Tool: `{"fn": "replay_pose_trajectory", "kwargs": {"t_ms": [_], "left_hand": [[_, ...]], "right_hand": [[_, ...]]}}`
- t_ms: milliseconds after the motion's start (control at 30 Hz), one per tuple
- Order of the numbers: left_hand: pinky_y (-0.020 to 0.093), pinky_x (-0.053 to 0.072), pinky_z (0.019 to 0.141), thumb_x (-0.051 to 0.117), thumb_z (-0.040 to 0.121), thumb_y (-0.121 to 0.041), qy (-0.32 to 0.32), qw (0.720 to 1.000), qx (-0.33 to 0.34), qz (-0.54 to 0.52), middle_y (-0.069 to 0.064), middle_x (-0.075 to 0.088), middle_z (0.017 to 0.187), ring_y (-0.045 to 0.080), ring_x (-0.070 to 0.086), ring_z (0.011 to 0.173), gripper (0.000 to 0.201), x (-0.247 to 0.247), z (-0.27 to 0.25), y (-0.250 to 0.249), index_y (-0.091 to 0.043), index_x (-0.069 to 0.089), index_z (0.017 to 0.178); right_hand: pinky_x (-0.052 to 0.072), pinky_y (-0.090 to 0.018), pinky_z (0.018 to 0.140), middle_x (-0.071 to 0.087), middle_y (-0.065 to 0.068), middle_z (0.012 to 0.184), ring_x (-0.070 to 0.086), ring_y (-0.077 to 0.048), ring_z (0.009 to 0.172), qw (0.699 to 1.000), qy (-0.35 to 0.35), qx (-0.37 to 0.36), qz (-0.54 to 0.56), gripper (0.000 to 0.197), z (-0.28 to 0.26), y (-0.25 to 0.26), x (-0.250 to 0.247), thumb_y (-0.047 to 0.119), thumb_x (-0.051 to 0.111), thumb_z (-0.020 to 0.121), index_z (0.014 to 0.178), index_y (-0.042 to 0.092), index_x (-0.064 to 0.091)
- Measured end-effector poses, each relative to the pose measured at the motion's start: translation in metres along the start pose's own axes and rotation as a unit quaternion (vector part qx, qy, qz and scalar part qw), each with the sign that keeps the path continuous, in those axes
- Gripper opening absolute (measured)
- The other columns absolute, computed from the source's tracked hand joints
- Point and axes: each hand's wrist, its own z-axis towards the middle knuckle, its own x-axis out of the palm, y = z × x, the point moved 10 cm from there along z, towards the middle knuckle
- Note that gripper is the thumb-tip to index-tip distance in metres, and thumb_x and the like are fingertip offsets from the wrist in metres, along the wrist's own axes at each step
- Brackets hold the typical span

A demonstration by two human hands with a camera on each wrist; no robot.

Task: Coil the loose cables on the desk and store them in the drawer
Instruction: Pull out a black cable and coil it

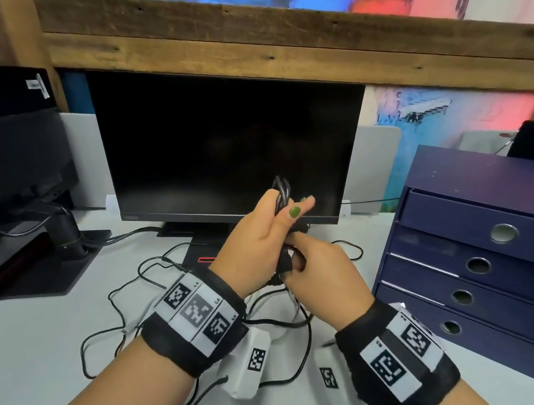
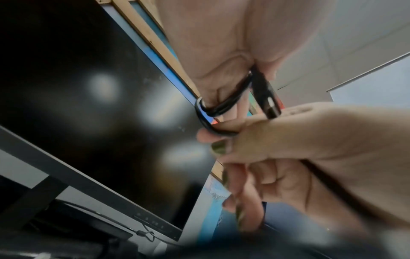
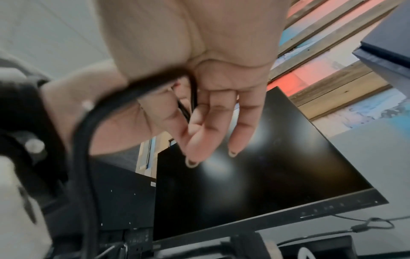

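Note:
My left hand point(image 1: 252, 243) is raised in front of the monitor and grips a small coil of black cable point(image 1: 282, 189), whose loops stick up above its fingers. In the left wrist view the coil point(image 2: 221, 105) wraps around the left hand point(image 2: 221, 43), and a black plug point(image 2: 269, 101) hangs beside it. Just below, my right hand point(image 1: 317, 272) pinches the same cable's free length; its thumb and fingers point(image 2: 288, 140) hold the strand. In the right wrist view the cable point(image 3: 192, 92) runs through the right hand point(image 3: 221, 84). More loose black cable point(image 1: 127, 286) lies on the white desk point(image 1: 16, 357).
A navy drawer unit point(image 1: 482, 255) with several shut drawers stands at the right on the desk. A dark monitor point(image 1: 218, 152) is straight ahead, its stand base point(image 1: 203, 258) under my hands. Another black monitor arm and base point(image 1: 60, 238) sit at the left. A thin cable point(image 1: 367, 200) trails behind the monitor.

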Motion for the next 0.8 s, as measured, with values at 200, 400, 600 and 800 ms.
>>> {"fn": "replay_pose_trajectory", "kwargs": {"t_ms": [200,400,600,800], "left_hand": [[0.012,0.041,0.057,0.035,0.102,-0.031,-0.012,0.993,-0.021,0.116,-0.010,0.065,0.082,-0.006,0.058,0.069,0.020,-0.017,0.003,0.013,-0.025,0.039,0.082],[0.011,0.036,0.047,0.035,0.102,-0.027,0.020,0.992,-0.029,0.119,-0.004,0.049,0.061,0.000,0.047,0.049,0.025,-0.013,-0.001,0.011,-0.012,0.047,0.087],[0.025,0.033,0.055,0.035,0.100,-0.036,0.034,0.975,-0.062,0.213,-0.006,0.049,0.062,0.007,0.044,0.055,0.033,-0.020,0.000,0.027,-0.018,0.057,0.083],[0.013,0.033,0.052,0.039,0.100,-0.034,0.142,0.971,-0.063,0.183,-0.010,0.046,0.054,-0.003,0.047,0.049,0.033,-0.001,-0.002,0.024,-0.022,0.064,0.082]], "right_hand": [[0.049,-0.018,0.079,0.069,0.005,0.086,0.065,-0.004,0.082,0.973,-0.011,0.041,0.225,0.038,-0.004,-0.011,-0.021,0.006,0.053,0.093,0.116,0.035,0.044],[0.056,-0.031,0.065,0.072,0.005,0.087,0.065,-0.019,0.060,0.967,0.040,-0.019,0.252,0.026,-0.006,0.013,-0.029,0.009,0.055,0.093,0.105,0.031,0.049],[0.045,-0.013,0.066,0.061,0.010,0.077,0.055,-0.004,0.070,0.997,0.040,-0.017,0.059,0.024,0.003,-0.002,-0.039,0.023,0.065,0.087,0.106,0.037,0.058],[0.031,-0.029,0.069,0.045,0.004,0.081,0.042,-0.014,0.078,0.981,-0.052,-0.043,-0.180,0.020,0.013,-0.006,-0.055,0.035,0.062,0.088,0.101,0.027,0.074]]}}
